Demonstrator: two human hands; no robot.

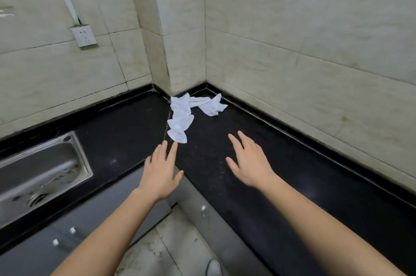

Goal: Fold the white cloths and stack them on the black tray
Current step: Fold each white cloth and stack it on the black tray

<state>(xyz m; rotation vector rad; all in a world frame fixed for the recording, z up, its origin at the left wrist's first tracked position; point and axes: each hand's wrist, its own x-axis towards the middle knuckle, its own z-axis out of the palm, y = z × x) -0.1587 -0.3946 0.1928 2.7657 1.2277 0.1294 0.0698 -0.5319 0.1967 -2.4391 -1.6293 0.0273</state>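
i am holding both hands out over the black tabletop (pixel 281 152), palms down, fingers straight and spread, gripping nothing. my left hand (pixel 161 174) is hovering with its fingertips just short of the nearest cloth edge, and my right hand (pixel 249 163) is floating off to the side, apart from it. the white cloths (pixel 182 118) are lying unfolded in a crumpled, twisted string running back into the corner of the tiled wall (pixel 186 57), and i am not seeing any black tray in view. what i am worrying about: the cloths look thin, limp and tangled together, so pinching one corner may drag the whole lot along. the polished stone looks slick and speckled with dust, so they may slide or pick up grit. the steel sink (pixel 40 170) is sitting to my left, spotted, where a dropped cloth could land.
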